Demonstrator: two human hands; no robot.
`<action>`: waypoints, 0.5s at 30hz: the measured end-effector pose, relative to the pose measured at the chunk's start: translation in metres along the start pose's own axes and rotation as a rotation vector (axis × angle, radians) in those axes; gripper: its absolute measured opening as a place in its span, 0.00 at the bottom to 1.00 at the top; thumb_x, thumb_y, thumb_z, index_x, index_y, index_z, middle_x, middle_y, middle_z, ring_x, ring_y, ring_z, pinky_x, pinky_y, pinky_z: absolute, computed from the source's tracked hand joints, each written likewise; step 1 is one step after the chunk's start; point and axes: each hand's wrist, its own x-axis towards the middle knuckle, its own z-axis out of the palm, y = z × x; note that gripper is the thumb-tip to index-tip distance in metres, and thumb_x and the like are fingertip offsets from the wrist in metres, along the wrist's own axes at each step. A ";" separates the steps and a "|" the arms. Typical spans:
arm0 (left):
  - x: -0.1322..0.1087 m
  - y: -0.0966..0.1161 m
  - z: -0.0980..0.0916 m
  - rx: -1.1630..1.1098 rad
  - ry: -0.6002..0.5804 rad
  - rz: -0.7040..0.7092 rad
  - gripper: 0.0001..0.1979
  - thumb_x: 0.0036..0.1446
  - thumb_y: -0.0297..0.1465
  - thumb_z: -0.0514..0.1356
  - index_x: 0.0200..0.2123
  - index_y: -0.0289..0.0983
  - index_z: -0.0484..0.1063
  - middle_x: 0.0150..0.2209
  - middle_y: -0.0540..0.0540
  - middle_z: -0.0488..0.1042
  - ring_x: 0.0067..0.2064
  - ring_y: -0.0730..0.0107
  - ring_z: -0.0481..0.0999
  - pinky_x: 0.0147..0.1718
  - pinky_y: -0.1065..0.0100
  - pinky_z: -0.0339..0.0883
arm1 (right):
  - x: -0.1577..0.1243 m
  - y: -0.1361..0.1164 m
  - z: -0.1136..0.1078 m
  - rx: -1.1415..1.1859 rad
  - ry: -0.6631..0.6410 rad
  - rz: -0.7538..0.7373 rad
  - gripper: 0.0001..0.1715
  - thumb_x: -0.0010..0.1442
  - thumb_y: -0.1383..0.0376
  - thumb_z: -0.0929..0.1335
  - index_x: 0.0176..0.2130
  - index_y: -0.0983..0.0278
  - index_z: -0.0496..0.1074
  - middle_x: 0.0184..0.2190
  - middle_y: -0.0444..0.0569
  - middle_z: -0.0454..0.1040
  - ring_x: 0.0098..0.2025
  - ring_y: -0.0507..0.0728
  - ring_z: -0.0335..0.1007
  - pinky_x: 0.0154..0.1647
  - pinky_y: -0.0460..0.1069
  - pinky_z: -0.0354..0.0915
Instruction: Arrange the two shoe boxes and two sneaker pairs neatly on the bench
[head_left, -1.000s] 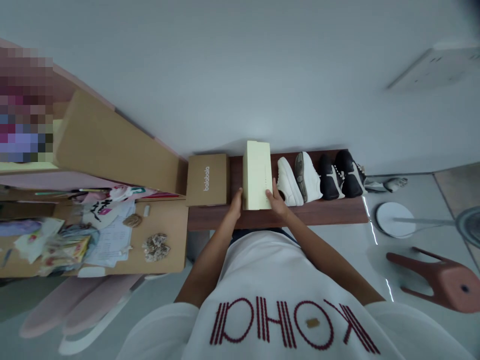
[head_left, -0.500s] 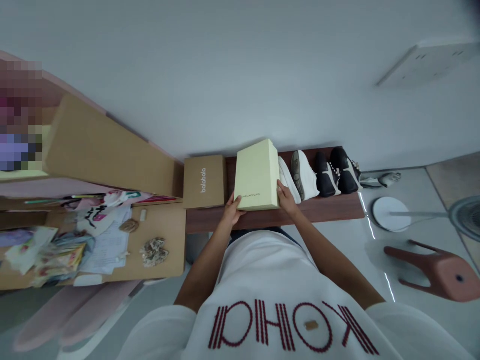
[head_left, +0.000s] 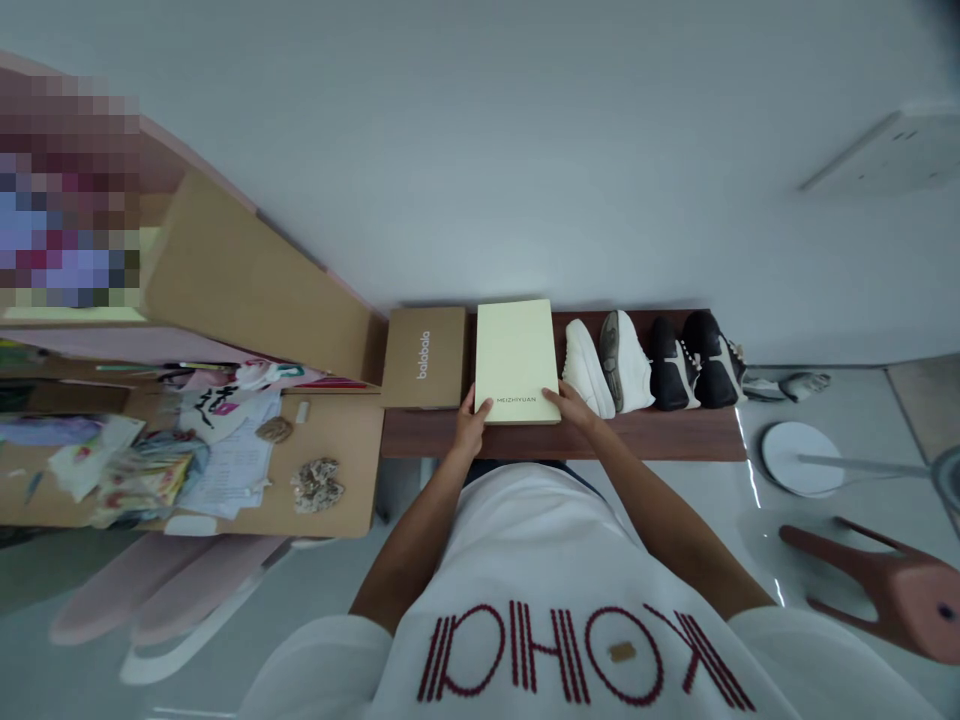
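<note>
A pale yellow shoebox (head_left: 516, 350) marked MEIZHIYUAN lies flat over the dark red wooden bench (head_left: 645, 438). My left hand (head_left: 472, 422) grips its near left corner, and my right hand (head_left: 574, 406) grips the near right corner. Left of it, with a narrow gap, sits a brown balabala box (head_left: 425, 358). White shoes (head_left: 588, 370) stand just to the right, and beyond them black shoes (head_left: 675, 362) with light trim.
At the left, a desk (head_left: 360, 470) holds papers, bags and a scrunchie (head_left: 317, 485), with a shelf (head_left: 247, 270) above it. A pink stool (head_left: 900, 590) and a round white fan base (head_left: 802, 458) stand on the floor at right. A wall rises behind the bench.
The yellow box has levelled out and straightened between the brown box and the white shoes, with both hands still on it. The whole view has shifted slightly.
</note>
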 end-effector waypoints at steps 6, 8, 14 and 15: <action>0.008 -0.012 -0.003 0.042 0.021 0.080 0.38 0.54 0.37 0.71 0.67 0.44 0.66 0.63 0.44 0.73 0.63 0.58 0.73 0.63 0.56 0.66 | 0.011 0.016 0.007 0.029 0.047 0.058 0.30 0.59 0.56 0.70 0.58 0.64 0.72 0.55 0.55 0.79 0.56 0.65 0.75 0.62 0.62 0.68; 0.011 -0.015 -0.003 0.055 0.027 0.093 0.37 0.55 0.37 0.71 0.67 0.43 0.66 0.64 0.44 0.72 0.63 0.58 0.73 0.63 0.57 0.66 | 0.014 0.022 0.008 0.025 0.044 0.067 0.29 0.59 0.57 0.70 0.58 0.63 0.72 0.55 0.55 0.79 0.56 0.64 0.75 0.62 0.62 0.68; 0.017 -0.021 -0.003 0.089 0.068 0.104 0.35 0.57 0.35 0.69 0.67 0.43 0.65 0.65 0.43 0.70 0.64 0.60 0.72 0.64 0.59 0.65 | 0.024 0.030 0.012 -0.014 0.030 0.045 0.29 0.61 0.56 0.69 0.59 0.64 0.71 0.57 0.55 0.77 0.58 0.62 0.74 0.64 0.60 0.66; 0.018 -0.021 -0.003 0.095 0.074 0.103 0.35 0.58 0.35 0.68 0.67 0.43 0.65 0.65 0.43 0.71 0.64 0.61 0.72 0.64 0.59 0.65 | 0.026 0.029 0.011 -0.021 0.028 0.040 0.30 0.62 0.56 0.69 0.60 0.63 0.70 0.57 0.55 0.77 0.58 0.62 0.74 0.64 0.60 0.65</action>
